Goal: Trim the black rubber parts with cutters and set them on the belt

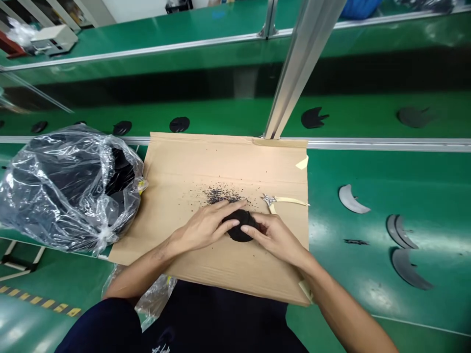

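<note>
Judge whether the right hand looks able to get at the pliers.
Likely yes: the pliers lie uncovered on the cardboard just beyond the right hand, though it holds the black part.

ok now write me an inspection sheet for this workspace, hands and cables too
Surface: cardboard sheet on a green bench top, tape at its right corners.
Work items: round black part over the cardboard; pale-handled nippers lying to its right.
Clutter: black scraps scattered beyond the part; clear plastic bag of black pieces at left; grey crescent pieces at right.
Hands: left hand and right hand both hold the part.
Cables: nothing seen.
Surroundings: metal post behind; dark flat parts along the green strip beyond.
</note>
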### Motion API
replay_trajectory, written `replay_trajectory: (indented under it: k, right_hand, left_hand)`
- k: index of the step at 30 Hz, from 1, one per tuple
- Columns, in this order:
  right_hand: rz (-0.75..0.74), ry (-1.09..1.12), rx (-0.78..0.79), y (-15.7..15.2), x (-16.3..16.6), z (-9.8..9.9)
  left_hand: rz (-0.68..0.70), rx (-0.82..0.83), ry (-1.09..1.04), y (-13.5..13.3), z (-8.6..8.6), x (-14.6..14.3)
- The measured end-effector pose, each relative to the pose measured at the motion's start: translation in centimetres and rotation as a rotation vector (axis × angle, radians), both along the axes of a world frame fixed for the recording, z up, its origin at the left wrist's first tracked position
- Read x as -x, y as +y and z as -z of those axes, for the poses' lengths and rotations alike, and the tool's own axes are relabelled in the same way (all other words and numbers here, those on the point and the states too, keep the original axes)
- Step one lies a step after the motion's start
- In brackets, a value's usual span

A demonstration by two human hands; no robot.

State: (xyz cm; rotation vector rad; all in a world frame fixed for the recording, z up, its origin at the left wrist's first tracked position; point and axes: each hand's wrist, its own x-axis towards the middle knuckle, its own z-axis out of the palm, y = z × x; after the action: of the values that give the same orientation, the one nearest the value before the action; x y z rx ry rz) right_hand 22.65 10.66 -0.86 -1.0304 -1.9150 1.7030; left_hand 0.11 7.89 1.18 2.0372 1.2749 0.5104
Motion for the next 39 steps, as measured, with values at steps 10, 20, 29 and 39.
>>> replay_trajectory:
  k: [10, 20, 29, 39]
  right_hand:
    - [0.048, -0.056, -0.126, -0.2, 0.3, 0.0]
    - [0.091, -0.065, -0.177, -0.2, 0.6, 1.2]
    - [0.088, 0.001, -0.341, -0.8, 0.6, 1.0]
    - [0.052, 0.082, -0.830, -1.1, 0.0, 2.3]
  left_hand:
    - [-0.055, -0.091, -0.042, -0.2, 2.4, -0.6]
    - [-0.121, -0.326, -0.322, -0.2, 3.5, -0.8]
    - [-0.134, -0.430, -0.318, -0.7, 3.8, -1.0]
    - [-0.003, -0.373, -0.507, -0.4, 2.5, -0.9]
